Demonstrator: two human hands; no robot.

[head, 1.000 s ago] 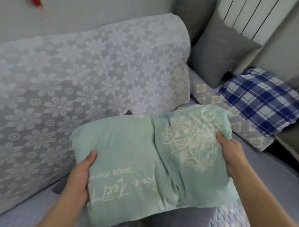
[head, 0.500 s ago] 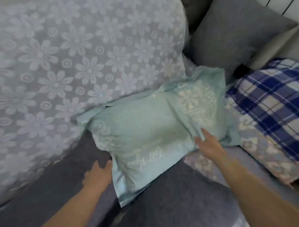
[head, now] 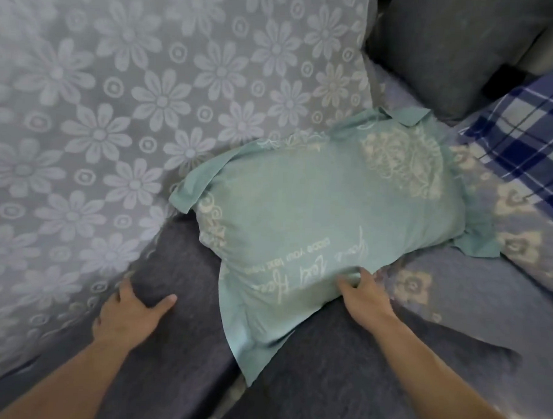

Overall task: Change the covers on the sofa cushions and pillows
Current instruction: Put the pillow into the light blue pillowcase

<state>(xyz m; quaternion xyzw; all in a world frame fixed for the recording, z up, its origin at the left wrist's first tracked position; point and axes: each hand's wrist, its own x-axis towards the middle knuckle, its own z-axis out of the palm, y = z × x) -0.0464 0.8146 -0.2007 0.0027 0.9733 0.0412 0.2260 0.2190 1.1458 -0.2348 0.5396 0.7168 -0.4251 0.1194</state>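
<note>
At the far left we see the large back cushion [head: 120, 132] in its grey cover with white lace flowers, leaning over the dark grey seat [head: 180, 347]. Our left hand [head: 128, 317] rests flat on that seat just beside the cushion's lower edge, fingers straight and spread, holding nothing. Further right lies the mint-green pillow [head: 326, 208], on the seat with its upper edge against the flowered cushion, pale ornament and writing across its cover. Our right hand [head: 365, 294] pinches a fold of that cover at the pillow's near edge, fingers curled into the cloth. To the right a plain grey cushion [head: 440, 51] stands at the back, and a blue plaid pillow [head: 525, 141] lies beyond the green one.
</note>
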